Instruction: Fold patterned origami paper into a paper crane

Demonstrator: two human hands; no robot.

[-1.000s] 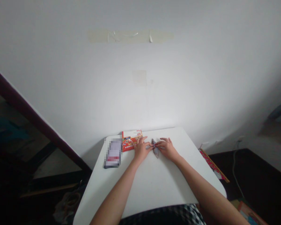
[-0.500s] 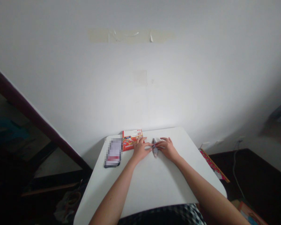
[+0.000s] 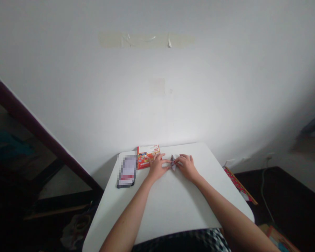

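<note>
A small piece of folded paper [image 3: 173, 166], greyish and patterned, lies on the white table [image 3: 173, 203] between my hands. My left hand [image 3: 158, 168] has its thumb and index finger at the paper's left side, while its other fingers reach over the red-and-white packet [image 3: 144, 161]. From the right, the fingertips of my right hand [image 3: 186, 166] are closed on the paper's other side. My fingers partly cover the paper, so its exact folds are too small to make out.
A phone [image 3: 127, 171], its screen blurred, lies at the table's left beside the packet. Behind the table rises a white wall [image 3: 225, 87] with strips of tape [image 3: 147, 40]. A power cable [image 3: 263, 185] hangs down at the right.
The lower part of the paper has turned or folded up, so it looks shorter now. My right fingers have shifted slightly on it; my left hand is almost still.
</note>
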